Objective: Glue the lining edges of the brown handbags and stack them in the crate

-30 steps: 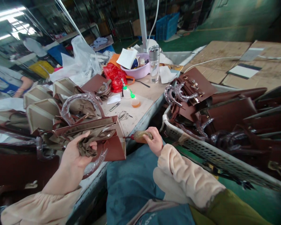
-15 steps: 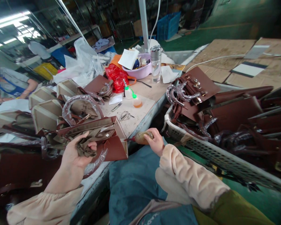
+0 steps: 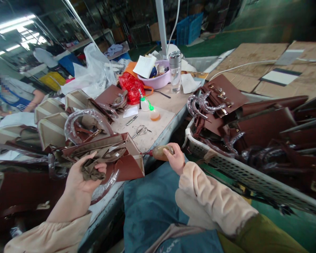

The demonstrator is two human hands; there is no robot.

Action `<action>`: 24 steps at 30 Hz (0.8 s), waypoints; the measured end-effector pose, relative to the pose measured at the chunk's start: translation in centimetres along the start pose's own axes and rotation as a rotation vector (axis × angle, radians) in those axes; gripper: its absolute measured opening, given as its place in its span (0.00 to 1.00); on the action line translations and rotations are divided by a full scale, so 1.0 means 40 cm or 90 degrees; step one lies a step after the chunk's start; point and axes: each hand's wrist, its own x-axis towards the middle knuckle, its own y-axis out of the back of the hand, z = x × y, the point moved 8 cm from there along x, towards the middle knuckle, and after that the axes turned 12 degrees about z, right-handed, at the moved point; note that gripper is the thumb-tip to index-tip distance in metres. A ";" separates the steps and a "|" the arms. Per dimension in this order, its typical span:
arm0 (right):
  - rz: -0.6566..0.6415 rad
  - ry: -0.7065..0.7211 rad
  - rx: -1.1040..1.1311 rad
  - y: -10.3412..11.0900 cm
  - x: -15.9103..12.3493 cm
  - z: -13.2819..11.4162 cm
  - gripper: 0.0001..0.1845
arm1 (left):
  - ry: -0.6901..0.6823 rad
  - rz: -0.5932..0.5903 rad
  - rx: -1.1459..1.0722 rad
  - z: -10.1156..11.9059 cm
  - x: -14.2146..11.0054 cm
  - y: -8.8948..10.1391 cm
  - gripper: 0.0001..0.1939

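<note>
My left hand [image 3: 85, 174] is closed on a bunched olive-brown lining [image 3: 92, 168], which spills from the mouth of a brown handbag [image 3: 129, 166]. That bag lies on its side at the table's near edge, and a plastic-wrapped handle [image 3: 109, 186] hangs from it beside my left hand. In my right hand [image 3: 176, 159] is a squeeze bottle [image 3: 160, 153] of cloudy yellowish stuff, held sideways. Its dark red nozzle [image 3: 148, 153] points left at the bag's open end edge; whether it touches cannot be made out.
More brown handbags [image 3: 52, 126] crowd the table's left. Scissors [image 3: 140, 130], a small knife [image 3: 131, 120] and green-capped bottles [image 3: 155, 114] lie beyond the bag. A white crate [image 3: 226, 168] full of handbags stands right. A co-worker [image 3: 18, 93] sits far left.
My left hand has shifted slightly left with the bunched lining. The bag's upper edge has moved a little, and the bottle stays by the bag's end.
</note>
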 end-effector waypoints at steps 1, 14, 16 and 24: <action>0.002 -0.004 -0.002 -0.002 -0.002 0.001 0.07 | -0.001 0.003 0.001 0.001 -0.001 0.003 0.06; -0.002 0.091 0.052 0.005 -0.004 -0.099 0.05 | -0.011 -0.003 -0.003 0.002 0.002 0.013 0.07; -0.004 0.105 0.056 0.009 -0.004 -0.112 0.05 | -0.010 0.001 0.000 0.004 0.002 0.010 0.07; -0.006 0.165 0.044 0.006 -0.006 -0.116 0.05 | -0.013 0.008 0.004 -0.001 -0.002 0.002 0.08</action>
